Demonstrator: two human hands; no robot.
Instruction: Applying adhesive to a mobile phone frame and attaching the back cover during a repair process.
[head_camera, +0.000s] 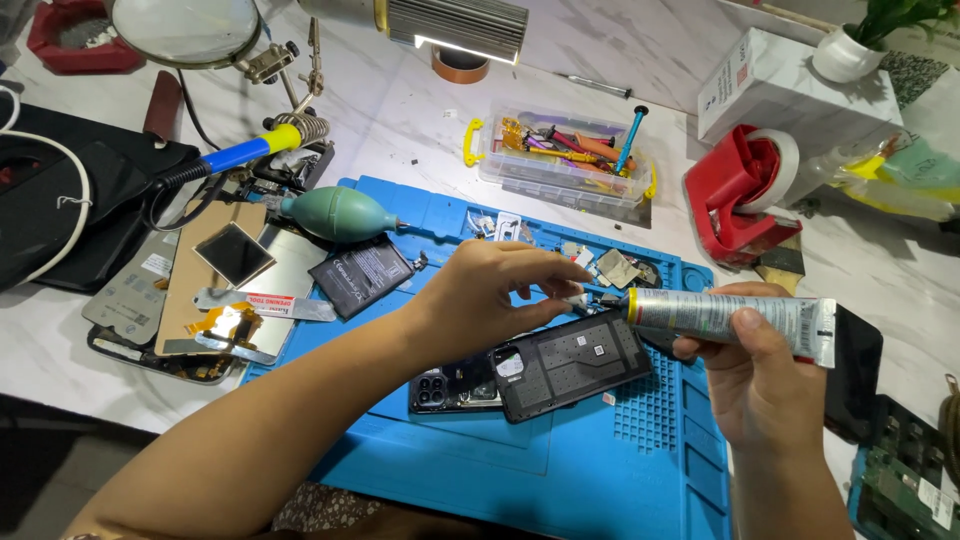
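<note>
My right hand (760, 385) grips a silver glue tube (735, 318), held level with its nozzle pointing left. My left hand (490, 292) reaches across and pinches the small cap or tip (578, 299) at the tube's nozzle end. Just beneath both hands an opened black phone (545, 368) lies on the blue work mat (600, 460), its camera cluster toward the left.
A teal air blower (338, 213) and a black battery (360, 276) lie at the mat's left. Disassembled phone parts (205, 290) sit further left beside a soldering iron (225, 158). A clear tool box (565, 160), a red tape dispenser (745, 190) and a green circuit board (905, 475) stand around.
</note>
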